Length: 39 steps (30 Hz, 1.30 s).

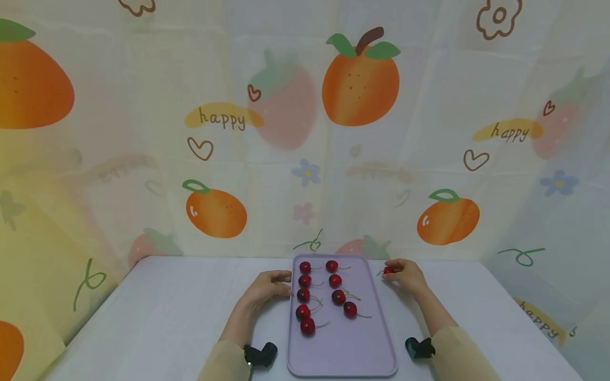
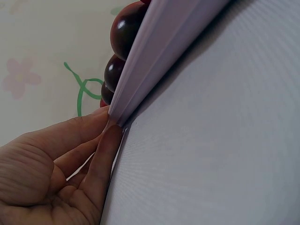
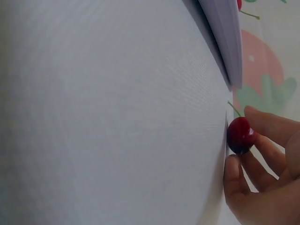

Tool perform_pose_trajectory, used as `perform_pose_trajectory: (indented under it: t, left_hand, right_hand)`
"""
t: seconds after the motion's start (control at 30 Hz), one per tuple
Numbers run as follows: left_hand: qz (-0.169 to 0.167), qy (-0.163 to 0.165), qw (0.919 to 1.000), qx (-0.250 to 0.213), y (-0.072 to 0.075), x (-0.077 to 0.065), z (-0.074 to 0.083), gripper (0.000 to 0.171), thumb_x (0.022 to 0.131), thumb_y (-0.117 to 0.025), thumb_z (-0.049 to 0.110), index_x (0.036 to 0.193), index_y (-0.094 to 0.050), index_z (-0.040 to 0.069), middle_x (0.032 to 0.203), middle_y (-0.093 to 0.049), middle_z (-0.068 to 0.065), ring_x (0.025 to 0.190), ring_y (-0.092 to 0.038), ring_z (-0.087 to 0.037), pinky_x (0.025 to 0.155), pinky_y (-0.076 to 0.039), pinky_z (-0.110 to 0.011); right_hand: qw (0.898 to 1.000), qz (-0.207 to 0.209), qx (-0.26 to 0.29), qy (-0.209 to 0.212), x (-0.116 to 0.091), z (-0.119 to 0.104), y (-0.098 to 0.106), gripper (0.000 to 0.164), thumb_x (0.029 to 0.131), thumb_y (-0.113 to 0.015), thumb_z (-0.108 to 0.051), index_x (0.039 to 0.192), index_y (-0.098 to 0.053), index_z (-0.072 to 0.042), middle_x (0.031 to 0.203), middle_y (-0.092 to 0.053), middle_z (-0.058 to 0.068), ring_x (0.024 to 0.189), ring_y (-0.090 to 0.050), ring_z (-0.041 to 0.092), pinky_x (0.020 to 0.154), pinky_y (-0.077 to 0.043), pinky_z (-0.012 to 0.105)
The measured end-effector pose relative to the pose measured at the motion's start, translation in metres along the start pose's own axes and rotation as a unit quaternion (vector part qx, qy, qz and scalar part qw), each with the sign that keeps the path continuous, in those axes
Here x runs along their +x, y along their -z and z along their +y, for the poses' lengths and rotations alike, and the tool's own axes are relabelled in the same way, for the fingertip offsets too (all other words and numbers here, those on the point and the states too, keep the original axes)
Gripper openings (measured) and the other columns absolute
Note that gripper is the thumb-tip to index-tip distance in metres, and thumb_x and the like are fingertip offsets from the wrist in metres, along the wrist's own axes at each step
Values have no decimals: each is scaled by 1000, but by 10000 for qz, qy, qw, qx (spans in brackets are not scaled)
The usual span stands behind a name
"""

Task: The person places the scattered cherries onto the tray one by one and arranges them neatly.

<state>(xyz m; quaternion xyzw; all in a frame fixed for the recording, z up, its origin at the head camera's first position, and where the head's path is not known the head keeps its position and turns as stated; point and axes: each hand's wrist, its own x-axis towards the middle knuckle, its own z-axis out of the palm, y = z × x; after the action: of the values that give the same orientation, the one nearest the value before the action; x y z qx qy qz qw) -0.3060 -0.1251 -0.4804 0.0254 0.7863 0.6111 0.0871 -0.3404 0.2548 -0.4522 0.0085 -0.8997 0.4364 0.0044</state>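
A lilac tray (image 1: 343, 349) lies on the white table, bearing two columns of dark red cherries with green stems. The left column includes a cherry (image 1: 307, 326) at its near end; the right column ends in another cherry (image 1: 350, 309). My left hand (image 1: 268, 286) is at the tray's left side, its fingertips touching the outer rim, seen close up in the left wrist view. Right of the tray's far corner, my right hand (image 1: 405, 275) pinches a single cherry (image 3: 241, 135) between thumb and fingers, close to the tabletop. Its stem points toward the tray.
A white cloth (image 1: 157, 317) covers the table. Behind it hangs a curtain (image 1: 352, 196) printed with oranges, strawberries and flowers. Black wrist devices sit on both forearms, the left one (image 1: 261, 354) near the tray's side.
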Motion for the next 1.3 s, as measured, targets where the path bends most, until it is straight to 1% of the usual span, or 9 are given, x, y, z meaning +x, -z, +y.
perform_pose_trajectory:
  t: [0.07,0.2,0.37,0.53,0.7,0.83,1.03,1.17,1.3]
  left_hand:
    - [17,7,10000,29,0,0,0,52,81,-74,3,131,-59,-4,123,-67,-20,84,-68,-13,89,-61,-34]
    - [7,-27,10000,83,0,0,0,53,81,-74,4,131,-59,-4,123,-67,-20,85,-68,-14,91,-61,-35]
    - [-29,-58,9999,92,1,-2,-1,54,80,-74,4,131,-59,-5,125,-66,-22,86,-68,-14,90,-61,-34]
    - [-2,-13,9999,106,1,-3,0,54,80,-75,5,131,-59,-3,125,-66,-21,87,-68,-15,91,-61,-35]
    - [9,-26,9999,98,0,-4,1,54,79,-75,4,131,-59,-4,125,-66,-21,86,-68,-14,90,-61,-35]
    - [24,-41,10000,79,-1,-4,1,54,79,-75,3,130,-59,-5,124,-66,-22,85,-68,-14,89,-61,-35]
    - [73,0,9998,188,-1,-3,2,55,78,-76,5,130,-60,-2,125,-67,-20,87,-66,-14,92,-60,-36]
    - [83,13,9998,173,-1,-2,2,55,78,-76,6,131,-60,-2,125,-67,-19,88,-66,-15,94,-59,-38]
    - [81,27,9998,159,-1,-2,2,55,78,-76,6,130,-61,-1,125,-67,-19,87,-66,-15,94,-59,-38]
  right_hand:
    - [10000,12,-1,18,0,0,0,44,83,-76,-9,122,-64,5,122,-66,27,110,-62,37,85,-52,31]
    - [9999,84,-109,93,-1,0,0,41,82,-77,-10,119,-67,4,120,-68,25,111,-63,38,80,-52,27]
    - [9996,170,-168,125,-3,0,-2,36,81,-77,-10,113,-69,4,115,-70,25,106,-65,37,73,-51,23]
    - [9993,301,-203,48,-4,2,-2,35,80,-77,-10,112,-70,4,107,-73,22,93,-66,26,69,-47,21]
    - [9990,439,-66,2,-5,0,0,36,80,-78,-12,111,-70,3,102,-74,19,78,-62,11,65,-48,21]
    - [9985,530,109,19,-4,-4,1,37,80,-78,-15,112,-71,2,100,-76,16,77,-60,4,66,-50,19]
    - [9985,320,449,-40,-5,-10,1,40,83,-77,-19,117,-69,1,103,-77,13,84,-66,6,72,-52,19]
    - [9972,143,729,66,-6,-14,2,42,85,-76,-19,120,-67,2,104,-77,13,86,-69,6,75,-53,17]
    - [9922,-150,1200,311,-8,-16,3,44,87,-73,-16,123,-64,8,103,-77,13,84,-71,4,80,-58,16]
